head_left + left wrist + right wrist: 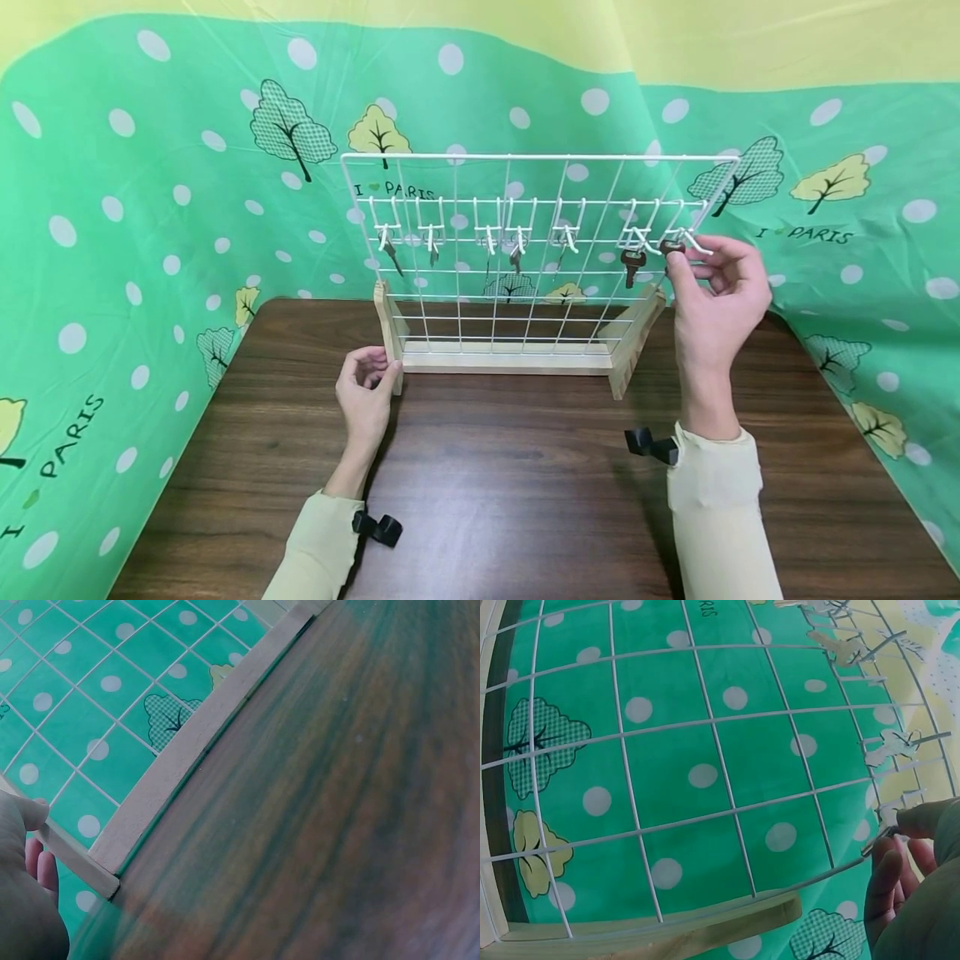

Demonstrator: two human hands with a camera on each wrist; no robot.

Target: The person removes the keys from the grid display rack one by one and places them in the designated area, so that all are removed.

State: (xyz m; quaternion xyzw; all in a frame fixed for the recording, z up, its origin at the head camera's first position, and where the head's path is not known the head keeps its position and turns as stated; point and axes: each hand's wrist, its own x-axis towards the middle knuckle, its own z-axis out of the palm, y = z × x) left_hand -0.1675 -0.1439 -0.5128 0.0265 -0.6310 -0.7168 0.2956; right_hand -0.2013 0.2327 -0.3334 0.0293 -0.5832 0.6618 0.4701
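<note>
A white wire grid rack (540, 157) stands upright in a wooden base (506, 360), with several white hooks on its upper part. At the rightmost hook (697, 243), my right hand (722, 304) pinches a key (672, 247) with a dark head by thumb and fingers. Its blade is mostly hidden by the hand. Just left of it, another dark-headed key (633, 265) hangs on its hook. More keys hang further left, such as a silver key (516, 257). Down at the left wooden leg (387, 325), my left hand (365, 392) holds the edge between thumb and fingers.
A dark wood-grain table (510, 483) carries the rack near its back edge. Behind it hangs a green cloth (180, 250) with white dots and trees. The right wooden leg (633, 346) stands below my right hand. Black straps (378, 528) sit at both wrists.
</note>
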